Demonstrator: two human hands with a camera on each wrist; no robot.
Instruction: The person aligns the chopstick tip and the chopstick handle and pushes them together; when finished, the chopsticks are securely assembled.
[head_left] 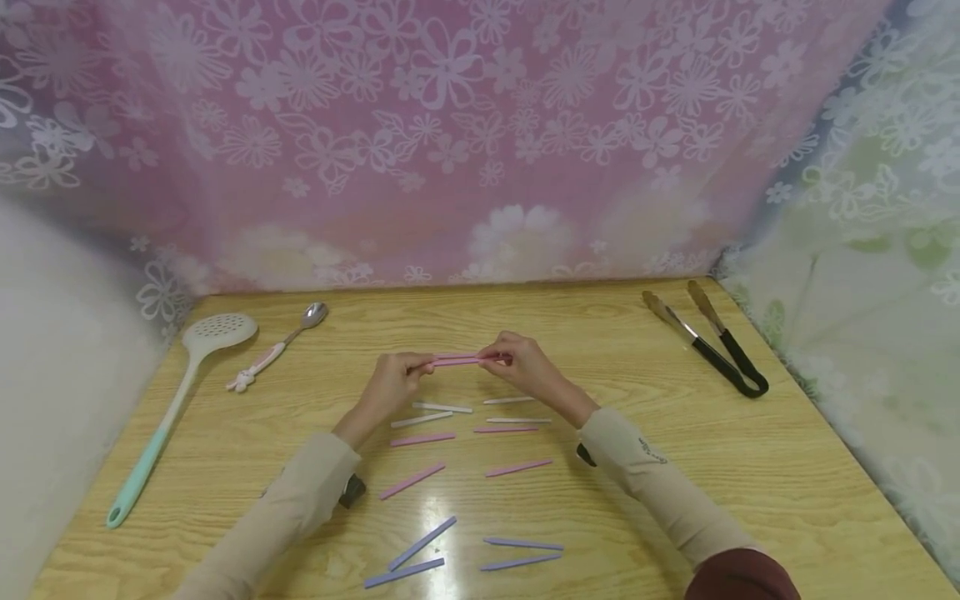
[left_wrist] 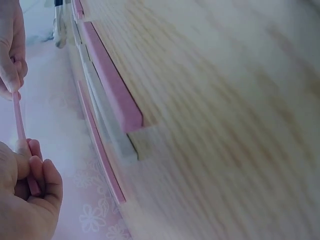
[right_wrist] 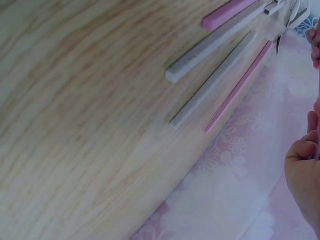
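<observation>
Pinching one pink stick point(left_wrist: 19, 117) between them, the left hand point(head_left: 393, 381) and the right hand point(head_left: 527, 368) were both clamped, thumb against fingers, near its two ends. It was held above the wooden table point(head_left: 795, 475), at twelve o'clock from most of the loose sticks. One far pink stick point(left_wrist: 102, 145) lay just beyond (from the head view, the two looked almost parallel). Toward six o'clock lay four white sticks point(head_left: 422, 419), four loose pink sticks point(head_left: 412, 481) and four purple sticks point(head_left: 404, 573), in pairs. Near nine o'clock from the hands rested one spoon point(head_left: 267, 358) and, farther out, one slotted skimmer point(head_left: 179, 393); near three o'clock, one pair of tongs point(head_left: 717, 361).
</observation>
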